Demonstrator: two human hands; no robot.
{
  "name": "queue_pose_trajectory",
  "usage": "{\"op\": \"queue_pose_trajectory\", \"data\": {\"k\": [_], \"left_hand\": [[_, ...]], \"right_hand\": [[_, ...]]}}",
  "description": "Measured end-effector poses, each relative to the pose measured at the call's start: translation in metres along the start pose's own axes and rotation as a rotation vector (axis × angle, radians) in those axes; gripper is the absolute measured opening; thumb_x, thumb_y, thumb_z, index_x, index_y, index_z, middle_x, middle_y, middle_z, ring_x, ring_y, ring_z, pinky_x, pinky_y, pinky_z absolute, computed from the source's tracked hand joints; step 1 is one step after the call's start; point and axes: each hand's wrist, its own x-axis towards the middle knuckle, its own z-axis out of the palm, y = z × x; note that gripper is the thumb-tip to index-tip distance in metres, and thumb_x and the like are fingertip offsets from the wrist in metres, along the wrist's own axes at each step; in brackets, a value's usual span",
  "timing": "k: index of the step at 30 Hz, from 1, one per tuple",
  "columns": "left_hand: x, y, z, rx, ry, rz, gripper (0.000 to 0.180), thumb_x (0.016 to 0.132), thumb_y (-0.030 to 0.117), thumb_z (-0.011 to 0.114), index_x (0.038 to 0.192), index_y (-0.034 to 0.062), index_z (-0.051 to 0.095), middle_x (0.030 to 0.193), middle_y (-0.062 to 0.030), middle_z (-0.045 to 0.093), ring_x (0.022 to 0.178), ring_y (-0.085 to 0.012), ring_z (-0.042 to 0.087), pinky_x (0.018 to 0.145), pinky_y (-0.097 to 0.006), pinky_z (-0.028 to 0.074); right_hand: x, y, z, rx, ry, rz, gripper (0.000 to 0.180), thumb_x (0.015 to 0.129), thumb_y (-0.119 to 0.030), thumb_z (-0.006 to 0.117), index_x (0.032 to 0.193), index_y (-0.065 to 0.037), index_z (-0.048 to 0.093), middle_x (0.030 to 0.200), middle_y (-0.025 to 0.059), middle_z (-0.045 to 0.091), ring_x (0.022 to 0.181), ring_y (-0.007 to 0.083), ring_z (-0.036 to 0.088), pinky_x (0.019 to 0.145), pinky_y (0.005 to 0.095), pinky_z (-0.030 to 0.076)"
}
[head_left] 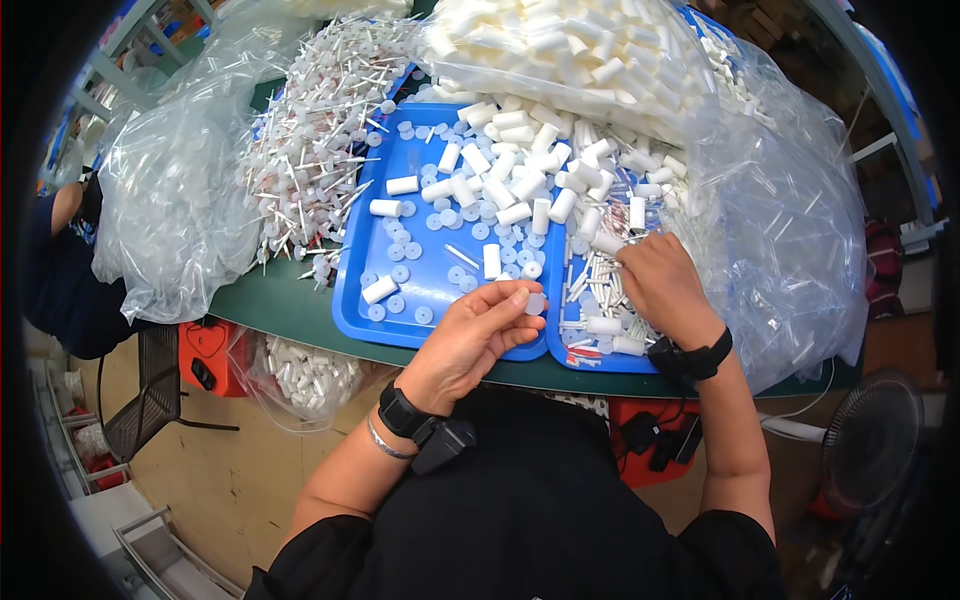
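Note:
My left hand (468, 338) is over the front edge of the left blue tray (352, 290), pinching a small translucent round disc (535, 304) between thumb and fingers. In the right blue tray (610, 364) my right hand (664, 283) is bent down with fingers drawn together among thin white rods (600, 275); what its fingertips hold is hidden. White cylinders (492, 262) and many translucent discs (400, 273) lie loose in the left tray. Another white cylinder (637, 212) stands just beyond my right fingers.
A big clear bag of white cylinders (590, 60) lies behind the trays. Left of them is a heap of thin stems with translucent discs (310, 140), beside crumpled clear plastic (175, 200). More plastic (790, 230) drapes at right. A fan (872, 440) stands lower right; another person's sleeve (70, 280) shows at left.

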Motion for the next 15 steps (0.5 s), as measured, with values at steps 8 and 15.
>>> {"op": "queue_pose_trajectory", "data": {"k": [8,15], "left_hand": [[0.008,-0.007,0.004,-0.133,-0.051,-0.024,0.031,0.106,0.017,0.062,0.129,-0.0024,0.061,0.118,-0.0129,0.071,0.099,-0.0167,0.073,0.092,-0.028,0.060],[0.005,-0.005,0.005,-0.149,-0.055,-0.041,0.029,0.105,0.017,0.062,0.127,-0.0021,0.062,0.115,-0.0103,0.071,0.099,-0.0166,0.072,0.092,-0.028,0.060]], "right_hand": [[0.008,-0.053,-0.032,0.268,0.117,-0.091,0.017,0.081,-0.005,0.079,0.095,-0.007,0.069,0.076,0.0058,0.060,0.075,0.0251,0.058,0.072,0.0384,0.045],[0.008,-0.058,-0.029,0.148,0.159,-0.124,0.017,0.080,-0.006,0.080,0.091,-0.006,0.068,0.071,0.0032,0.057,0.072,0.0215,0.058,0.070,0.0354,0.044]]}}
